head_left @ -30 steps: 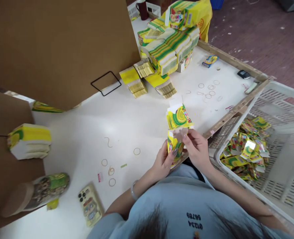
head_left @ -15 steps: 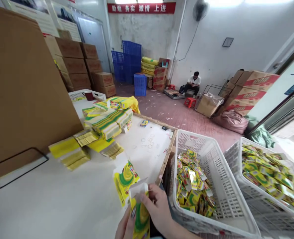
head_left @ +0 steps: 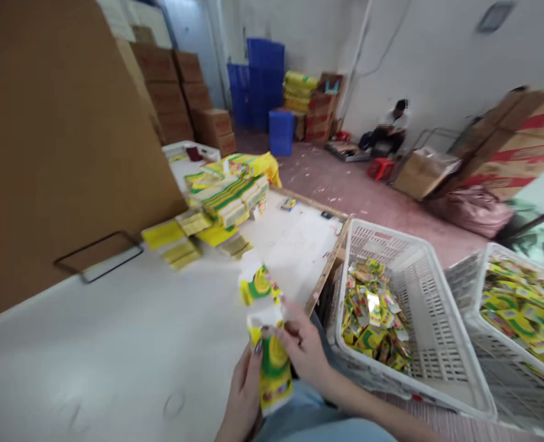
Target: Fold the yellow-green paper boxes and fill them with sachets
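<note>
Since the yellow carton (head_left: 275, 367) looks like thin card, I judge it light, slick and easily creased. I see it over the lap at the edge of the worktop (head_left: 138, 344): the left hand's (head_left: 245, 382) fingers pinch its side, the right hand's (head_left: 305, 345) grasp it near the white flap (head_left: 265, 317). Its long edges seem the safest hold.

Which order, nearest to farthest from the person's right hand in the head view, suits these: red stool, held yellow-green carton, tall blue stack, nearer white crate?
1. Yellow-green carton: touching the right hand.
2. Nearer white crate: to that hand's right.
3. Red stool: well ahead, beyond the crate.
4. Tall blue stack: farthest back, left of the stool.
</note>
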`<action>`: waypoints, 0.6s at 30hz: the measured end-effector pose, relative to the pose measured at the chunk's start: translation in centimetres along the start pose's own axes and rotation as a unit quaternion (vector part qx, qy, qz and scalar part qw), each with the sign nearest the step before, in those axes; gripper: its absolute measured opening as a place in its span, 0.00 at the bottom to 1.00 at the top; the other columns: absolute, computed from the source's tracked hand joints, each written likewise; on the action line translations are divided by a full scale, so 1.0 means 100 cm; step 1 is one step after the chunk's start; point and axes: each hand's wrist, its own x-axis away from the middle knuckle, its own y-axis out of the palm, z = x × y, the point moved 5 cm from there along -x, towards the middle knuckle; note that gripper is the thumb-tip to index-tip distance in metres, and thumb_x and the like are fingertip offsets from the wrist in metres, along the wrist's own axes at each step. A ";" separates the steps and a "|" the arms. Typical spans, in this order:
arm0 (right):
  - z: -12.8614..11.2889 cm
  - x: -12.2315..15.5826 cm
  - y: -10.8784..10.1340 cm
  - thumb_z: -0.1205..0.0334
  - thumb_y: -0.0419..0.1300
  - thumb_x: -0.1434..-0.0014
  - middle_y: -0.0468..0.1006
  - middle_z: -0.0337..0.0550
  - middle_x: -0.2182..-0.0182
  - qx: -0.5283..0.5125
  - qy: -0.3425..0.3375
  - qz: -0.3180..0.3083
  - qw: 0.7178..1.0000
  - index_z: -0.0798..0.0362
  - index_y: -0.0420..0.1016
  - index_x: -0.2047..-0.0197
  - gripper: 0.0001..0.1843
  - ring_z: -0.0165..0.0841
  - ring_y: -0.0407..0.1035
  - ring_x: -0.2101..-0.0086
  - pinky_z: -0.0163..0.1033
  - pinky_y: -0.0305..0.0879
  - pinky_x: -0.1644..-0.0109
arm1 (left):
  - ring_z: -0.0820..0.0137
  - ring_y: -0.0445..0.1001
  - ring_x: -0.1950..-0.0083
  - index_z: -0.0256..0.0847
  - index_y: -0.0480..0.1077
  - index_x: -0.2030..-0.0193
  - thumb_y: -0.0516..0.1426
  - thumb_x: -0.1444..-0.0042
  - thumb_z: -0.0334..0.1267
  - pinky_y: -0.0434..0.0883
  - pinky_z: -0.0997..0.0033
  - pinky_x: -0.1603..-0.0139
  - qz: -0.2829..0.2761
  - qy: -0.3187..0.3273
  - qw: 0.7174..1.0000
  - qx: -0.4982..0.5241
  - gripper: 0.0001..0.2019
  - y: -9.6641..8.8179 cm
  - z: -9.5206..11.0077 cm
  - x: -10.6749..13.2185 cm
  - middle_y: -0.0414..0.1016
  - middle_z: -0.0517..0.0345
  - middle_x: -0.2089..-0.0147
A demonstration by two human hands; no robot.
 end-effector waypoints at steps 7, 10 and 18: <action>0.001 0.030 -0.034 0.47 0.68 0.41 0.76 0.50 0.56 0.096 -0.011 0.077 0.992 0.48 0.79 0.60 0.14 0.40 0.75 0.57 0.44 0.80 0.60 | 0.72 0.77 0.72 0.48 0.37 0.23 0.62 0.38 0.56 0.75 0.73 0.66 -0.090 0.056 0.982 0.154 0.47 0.022 -0.003 0.021 0.81 0.62 0.67; 0.001 0.031 -0.037 0.49 0.69 0.41 0.79 0.47 0.54 0.043 0.009 0.019 0.999 0.45 0.80 0.52 0.16 0.38 0.77 0.57 0.44 0.81 0.60 | 0.74 0.73 0.76 0.48 0.47 0.27 0.62 0.38 0.57 0.71 0.77 0.70 -0.101 0.059 0.983 0.138 0.40 0.018 -0.007 0.029 0.77 0.66 0.72; 0.007 0.036 -0.036 0.47 0.66 0.36 0.84 0.42 0.64 0.002 0.091 -0.120 0.989 0.45 0.85 0.55 0.14 0.34 0.78 0.66 0.41 0.78 0.61 | 0.77 0.60 0.82 0.42 0.69 0.39 0.64 0.40 0.55 0.59 0.76 0.78 -0.147 0.049 0.986 0.061 0.28 0.007 -0.019 0.034 0.69 0.67 0.79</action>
